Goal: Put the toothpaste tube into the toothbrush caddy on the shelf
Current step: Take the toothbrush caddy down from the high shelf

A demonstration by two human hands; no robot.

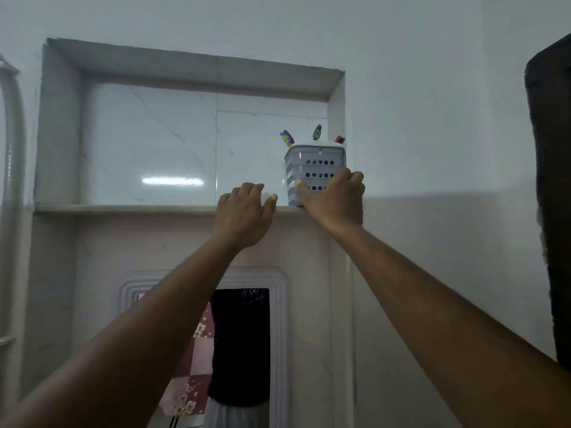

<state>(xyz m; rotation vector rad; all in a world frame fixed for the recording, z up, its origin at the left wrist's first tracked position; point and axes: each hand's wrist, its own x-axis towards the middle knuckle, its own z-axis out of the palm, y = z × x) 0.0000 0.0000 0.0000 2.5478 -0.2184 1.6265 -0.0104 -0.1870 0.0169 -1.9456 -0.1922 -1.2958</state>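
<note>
A grey perforated toothbrush caddy (315, 163) stands at the right end of the niche shelf (123, 208). Three toothbrush handles (317, 132) stick up out of it. My right hand (335, 199) is wrapped around the caddy's lower right side, thumb on its front. My left hand (244, 211) rests on the shelf edge just left of the caddy, fingers curled over a small white object that looks like the toothpaste tube (266, 193). Most of the tube is hidden by the fingers.
The niche is tiled in white marble, with its right wall (336, 118) close to the caddy. Below the shelf hangs a white-framed mirror (241, 344). A dark object (553, 180) juts in at the right edge, and a pipe (12, 149) runs at the left.
</note>
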